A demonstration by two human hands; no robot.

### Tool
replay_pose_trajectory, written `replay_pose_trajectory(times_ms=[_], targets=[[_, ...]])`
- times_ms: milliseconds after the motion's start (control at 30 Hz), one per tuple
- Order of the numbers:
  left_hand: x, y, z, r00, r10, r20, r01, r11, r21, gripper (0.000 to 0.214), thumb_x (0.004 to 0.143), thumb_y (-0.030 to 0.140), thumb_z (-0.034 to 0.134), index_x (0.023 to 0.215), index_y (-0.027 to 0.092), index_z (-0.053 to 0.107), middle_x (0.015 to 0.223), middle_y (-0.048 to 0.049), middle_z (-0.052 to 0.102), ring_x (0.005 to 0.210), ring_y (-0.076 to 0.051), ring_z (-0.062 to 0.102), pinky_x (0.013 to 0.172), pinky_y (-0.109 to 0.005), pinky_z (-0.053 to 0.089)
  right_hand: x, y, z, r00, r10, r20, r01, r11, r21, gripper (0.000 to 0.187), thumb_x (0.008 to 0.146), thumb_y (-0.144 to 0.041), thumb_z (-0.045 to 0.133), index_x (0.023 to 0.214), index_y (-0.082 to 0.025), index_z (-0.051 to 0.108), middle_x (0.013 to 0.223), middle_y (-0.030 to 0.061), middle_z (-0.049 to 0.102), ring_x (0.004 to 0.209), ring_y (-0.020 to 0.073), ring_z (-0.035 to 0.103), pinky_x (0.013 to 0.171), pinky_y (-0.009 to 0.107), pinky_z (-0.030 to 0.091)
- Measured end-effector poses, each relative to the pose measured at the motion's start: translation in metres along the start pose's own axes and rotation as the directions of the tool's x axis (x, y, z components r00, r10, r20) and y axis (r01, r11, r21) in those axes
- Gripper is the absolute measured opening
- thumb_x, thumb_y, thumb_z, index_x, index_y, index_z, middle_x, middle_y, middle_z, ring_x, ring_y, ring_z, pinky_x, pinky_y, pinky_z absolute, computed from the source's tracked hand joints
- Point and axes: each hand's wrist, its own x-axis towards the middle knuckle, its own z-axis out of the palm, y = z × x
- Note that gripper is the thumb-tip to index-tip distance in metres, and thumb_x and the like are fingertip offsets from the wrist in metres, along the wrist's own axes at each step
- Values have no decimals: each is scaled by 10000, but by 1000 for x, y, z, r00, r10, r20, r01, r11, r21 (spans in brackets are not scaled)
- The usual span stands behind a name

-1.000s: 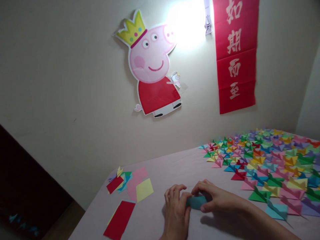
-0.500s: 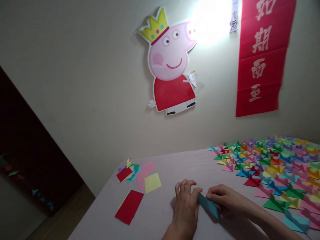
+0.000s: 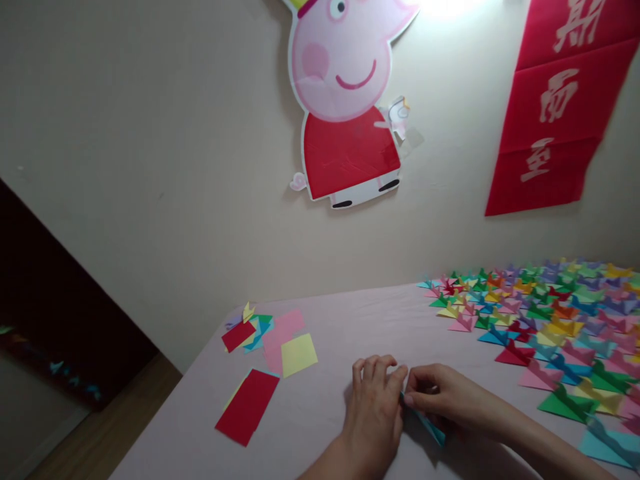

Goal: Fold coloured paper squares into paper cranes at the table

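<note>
A folded teal paper piece [image 3: 429,425] lies on the pale pink table [image 3: 340,320] in front of me. My left hand [image 3: 373,413] rests with its fingers curled over the piece's left end, the thumb side against the paper. My right hand [image 3: 440,400] pinches the same piece from the right, fingertips pressed on its upper edge. Most of the paper is hidden under the two hands; only a narrow teal strip shows below my right fingers.
Several folded paper shapes in many colours [image 3: 545,327] cover the table's right side. Flat paper sheets lie at the left: a red sheet [image 3: 247,405], a yellow sheet [image 3: 299,354] and a small mixed pile [image 3: 250,328]. The table's left edge drops to the floor [image 3: 100,440]. A cartoon pig cutout [image 3: 347,100] and a red banner [image 3: 560,107] hang on the wall.
The view has tilted down and shifted. My hands have drawn closer together over the teal paper, which now shows less than half a second ago.
</note>
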Motion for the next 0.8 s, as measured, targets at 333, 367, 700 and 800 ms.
replay_pose_trajectory(times_ms=[333, 367, 700, 800], targets=[[-8, 0, -8, 996, -57, 73, 57, 998, 3, 832, 683, 30, 479, 1484, 170, 300, 1457, -121, 421, 1304, -293, 376, 1110, -490, 282, -4, -6, 8, 1000, 6, -28, -8, 999, -44, 311, 731, -477, 615, 789, -221, 448, 643, -45, 569, 451, 104, 547, 376, 184, 356], [-9, 0, -9, 995, -68, 75, 69, 998, -12, 859, 659, 34, 484, 1487, 160, 293, 1465, -123, 411, 1312, -293, 369, 1117, -484, 275, -6, -9, 10, 996, -34, -79, 24, 993, -115, 277, 728, -417, 630, 779, -222, 441, 653, -45, 570, 480, 102, 544, 415, 190, 365], [-7, -3, -6, 999, -17, -51, 19, 998, 51, 824, 703, 30, 460, 1488, 160, 245, 1430, -145, 438, 1287, -289, 404, 1068, -478, 354, -4, -3, 16, 997, -44, -56, 38, 995, -95, 173, 711, -231, 557, 852, -226, 456, 659, -65, 577, 454, 87, 528, 408, 172, 339], [-12, -5, -4, 994, 63, -94, -56, 996, 72, 769, 699, 38, 471, 1439, 167, 309, 1384, -147, 463, 1243, -290, 438, 1016, -469, 404, -5, -2, 10, 996, -81, -24, 82, 997, 12, 192, 684, -262, 584, 832, -221, 468, 661, -59, 571, 533, 94, 557, 459, 162, 383]])
